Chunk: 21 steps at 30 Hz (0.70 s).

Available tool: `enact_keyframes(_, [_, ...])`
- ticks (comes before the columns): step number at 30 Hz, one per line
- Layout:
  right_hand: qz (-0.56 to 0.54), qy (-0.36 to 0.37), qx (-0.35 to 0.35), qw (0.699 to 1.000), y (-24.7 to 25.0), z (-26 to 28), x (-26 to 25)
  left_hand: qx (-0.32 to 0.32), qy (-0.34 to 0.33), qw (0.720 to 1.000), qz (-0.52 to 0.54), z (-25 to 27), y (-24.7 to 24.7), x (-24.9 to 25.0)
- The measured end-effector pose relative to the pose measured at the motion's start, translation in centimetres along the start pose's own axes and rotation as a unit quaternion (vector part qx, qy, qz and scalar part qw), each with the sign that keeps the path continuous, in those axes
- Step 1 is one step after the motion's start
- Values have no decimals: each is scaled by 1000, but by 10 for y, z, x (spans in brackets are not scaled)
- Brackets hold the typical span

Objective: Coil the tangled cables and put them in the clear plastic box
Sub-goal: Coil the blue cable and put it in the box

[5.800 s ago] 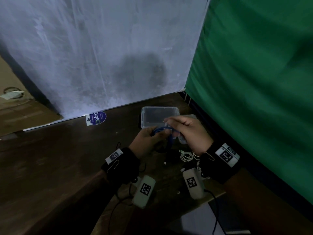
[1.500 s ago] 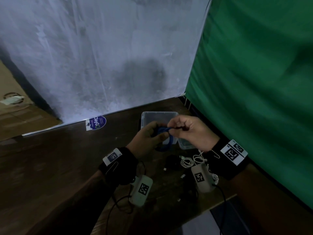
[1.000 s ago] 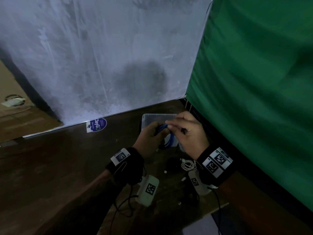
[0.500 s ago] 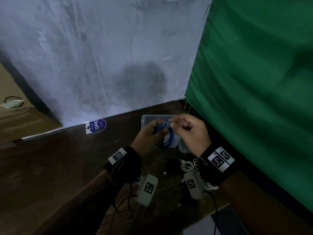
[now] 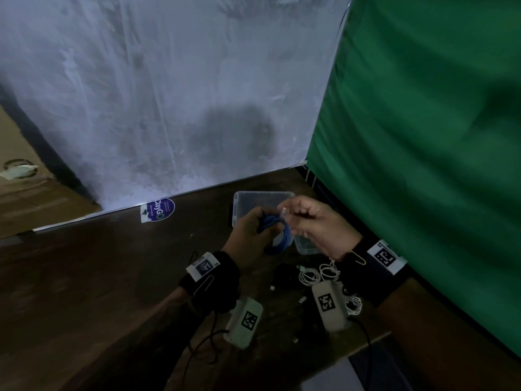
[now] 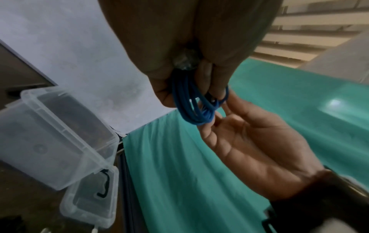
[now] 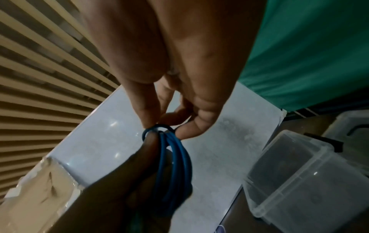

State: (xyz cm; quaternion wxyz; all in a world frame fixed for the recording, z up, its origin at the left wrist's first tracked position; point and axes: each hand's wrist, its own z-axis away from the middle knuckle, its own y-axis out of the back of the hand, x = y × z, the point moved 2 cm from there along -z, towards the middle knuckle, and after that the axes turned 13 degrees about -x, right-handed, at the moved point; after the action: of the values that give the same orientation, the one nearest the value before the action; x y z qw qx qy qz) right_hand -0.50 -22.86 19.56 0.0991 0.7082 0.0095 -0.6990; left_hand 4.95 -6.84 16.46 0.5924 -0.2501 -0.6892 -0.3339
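Observation:
A blue cable (image 5: 282,235), wound into a small coil, hangs in the air just in front of the clear plastic box (image 5: 262,197). My left hand (image 5: 260,225) grips the coil's top, fingers curled round the strands (image 6: 189,102). My right hand (image 5: 284,214) pinches a strand of the blue cable (image 7: 175,160) at the top of the coil between thumb and fingertips (image 7: 151,119). The clear plastic box (image 6: 60,134) stands open with nothing visible in it, and its lid (image 6: 89,201) lies beside it. Tangled white cables (image 5: 318,275) and a black cable (image 5: 282,275) lie on the wooden table.
The dark wooden table (image 5: 98,277) ends at a white wall panel (image 5: 169,108) behind and a green curtain (image 5: 423,136) on the right. A purple sticker (image 5: 159,210) lies by the wall. Small loose plugs (image 5: 302,299) lie near the table's front edge.
Both hands have stayed over the box with the blue coil. My right hand has circled the top of the coil with the strand and turned palm-left.

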Motion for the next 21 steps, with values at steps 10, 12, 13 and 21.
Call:
enact_keyframes(10, [93,29,22,995,-6,10,-2,-39,38,975,214,4,-4,3])
enact_keyframes(12, [120,47,34,991,-7,10,-8,-33,46,970,236,3,-6,7])
enact_keyframes(13, [133,55,42,989,-7,9,-10,-35,47,973,225,3,-6,8])
enact_keyframes(21, [181,45,42,981,3,9,-5,-61,60,995,60,4,-4,-1])
